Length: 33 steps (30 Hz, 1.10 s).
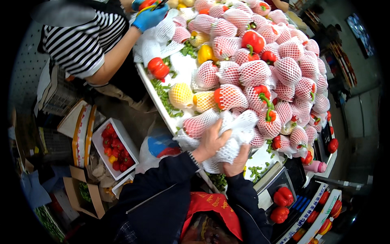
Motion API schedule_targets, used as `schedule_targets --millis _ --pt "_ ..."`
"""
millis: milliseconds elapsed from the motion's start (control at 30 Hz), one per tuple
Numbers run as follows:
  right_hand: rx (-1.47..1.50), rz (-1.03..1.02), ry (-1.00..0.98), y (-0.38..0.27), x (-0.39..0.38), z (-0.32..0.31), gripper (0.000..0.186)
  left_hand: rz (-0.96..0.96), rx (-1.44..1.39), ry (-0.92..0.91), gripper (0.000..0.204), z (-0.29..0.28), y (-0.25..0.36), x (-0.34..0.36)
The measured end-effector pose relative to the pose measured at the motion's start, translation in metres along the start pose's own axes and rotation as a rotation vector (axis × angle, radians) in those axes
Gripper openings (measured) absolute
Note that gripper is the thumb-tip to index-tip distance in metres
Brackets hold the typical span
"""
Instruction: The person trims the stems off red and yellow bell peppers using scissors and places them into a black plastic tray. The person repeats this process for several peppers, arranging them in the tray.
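Both my hands are on a bunch of white foam net sleeves point(240, 127) at the near edge of a white table. My left hand point(211, 141) has its fingers closed round the left side of the bunch. Lower down and to the right, my right hand point(237, 162) grips the bunch's bottom; its fingertips are partly hidden by the netting. A pepper in foam net point(200, 123) lies just beyond my left hand. Past the sleeves, a large pile of netted red peppers point(254, 73) covers the table, with a yellow netted pepper point(181, 96) at its left.
A co-worker's blue-gloved hand point(150, 18) works at the far left. On the floor at left stand a white foam box point(97, 140) of peppers and a cardboard box point(75, 199). Bare red peppers point(283, 197) sit on a scale at right, near a pink bottle point(316, 166).
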State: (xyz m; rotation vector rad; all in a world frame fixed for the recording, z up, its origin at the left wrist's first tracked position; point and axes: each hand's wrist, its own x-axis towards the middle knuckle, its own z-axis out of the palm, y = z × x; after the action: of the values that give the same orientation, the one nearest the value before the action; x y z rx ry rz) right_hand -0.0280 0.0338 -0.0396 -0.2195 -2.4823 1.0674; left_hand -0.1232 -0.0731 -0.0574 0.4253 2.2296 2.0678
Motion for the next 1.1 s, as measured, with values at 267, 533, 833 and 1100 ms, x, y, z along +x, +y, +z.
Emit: schedule_targets --millis 267,533,833,1100 --pt "1.129 0.244 0.249 -0.031 0.006 -0.073 0.077 0.196 -0.559 0.027 0.049 0.025 0.102 -0.009" --pt "0.901 0.139 0.129 -0.051 -0.033 -0.086 0.072 0.552 -0.325 0.161 0.112 0.007 0.114 -0.080" --pt "0.207 -0.508 -0.331 -0.136 -0.077 0.016 0.056 0.052 -0.308 0.467 0.117 -0.086 0.032 -0.215" --pt "-0.123 -0.674 -0.932 -0.087 -0.139 0.161 0.073 -0.296 -0.854 0.877 0.061 -0.124 -0.138 -0.300"
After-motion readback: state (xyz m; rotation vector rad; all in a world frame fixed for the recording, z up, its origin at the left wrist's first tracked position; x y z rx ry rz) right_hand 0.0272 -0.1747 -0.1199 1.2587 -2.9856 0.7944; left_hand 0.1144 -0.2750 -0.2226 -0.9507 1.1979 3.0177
